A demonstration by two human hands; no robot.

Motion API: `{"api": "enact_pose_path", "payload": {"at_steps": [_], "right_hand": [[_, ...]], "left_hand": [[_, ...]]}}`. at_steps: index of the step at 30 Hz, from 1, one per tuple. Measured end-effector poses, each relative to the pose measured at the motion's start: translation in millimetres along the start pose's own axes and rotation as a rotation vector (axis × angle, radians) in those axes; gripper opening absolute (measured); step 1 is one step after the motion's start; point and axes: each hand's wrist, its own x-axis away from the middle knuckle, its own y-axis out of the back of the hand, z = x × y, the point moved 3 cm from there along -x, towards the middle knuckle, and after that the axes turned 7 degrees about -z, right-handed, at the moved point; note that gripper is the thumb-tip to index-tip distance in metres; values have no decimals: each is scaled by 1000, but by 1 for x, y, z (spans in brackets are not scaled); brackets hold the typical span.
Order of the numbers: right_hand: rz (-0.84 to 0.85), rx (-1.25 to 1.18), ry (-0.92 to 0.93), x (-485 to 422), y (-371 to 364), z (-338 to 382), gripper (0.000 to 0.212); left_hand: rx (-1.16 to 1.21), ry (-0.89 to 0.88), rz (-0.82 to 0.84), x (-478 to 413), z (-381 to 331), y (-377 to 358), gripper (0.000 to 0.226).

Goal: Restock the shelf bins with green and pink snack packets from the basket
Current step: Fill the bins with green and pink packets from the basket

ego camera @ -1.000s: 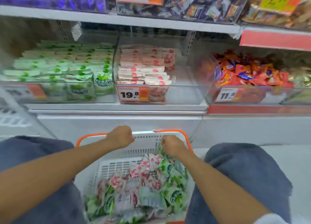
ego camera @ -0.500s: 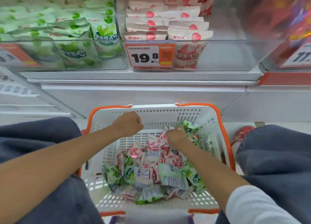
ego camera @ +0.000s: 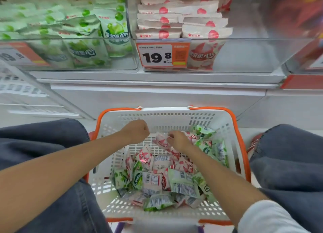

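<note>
White plastic basket (ego camera: 227,133) with orange handles sits between our knees, and it's got a big mixed heap of green packets (ego camera: 183,183) and pink packets (ego camera: 146,156) in it, so we'd say there's loads left to move. Up on the shelf, the green bin (ego camera: 70,38) on the left looks pretty full, while the pink bin (ego camera: 253,54) has stock only on its left side and a big bare stretch on the right, so that one needs the most filling. Our right hand (ego camera: 178,140) is down in the basket with fingers pinched on a pink packet (ego camera: 161,141) near the top of the pile. Our left hand (ego camera: 137,130) hovers over the basket curled into a fist, holding nothing that we can see.
</note>
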Motion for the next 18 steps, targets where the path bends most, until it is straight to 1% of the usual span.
{"api": "enact_pose_path", "payload": {"at_steps": [1,3,4,6,8,10,11,14,16,18], "right_hand": [[-5,-24,50,8,22,14,20],[-8,-79,130,27,68,42,16],[-27,-121,167,37,91,55,16],[-106,-227,236,57,133,76,18],[-197,-389,263,81,171,95,21],[-213,-619,238,105,202,110,24],[-203,-689,232,115,216,117,25],[-211,-692,242,134,250,130,22],[-288,-669,255,142,271,138,21],[-340,-700,267,144,290,144,22]], "left_hand": [[29,-20,-25,2,-3,3,34],[136,-79,-73,7,-17,10,51],[200,-124,-104,11,-26,15,56],[334,-228,-215,22,-50,27,49],[430,-275,-416,34,-76,48,45],[499,-297,-592,47,-105,74,43],[527,-315,-645,53,-120,86,43],[552,-364,-742,70,-162,121,43],[503,-375,-817,75,-182,143,45],[454,-386,-906,73,-197,165,48]]}}
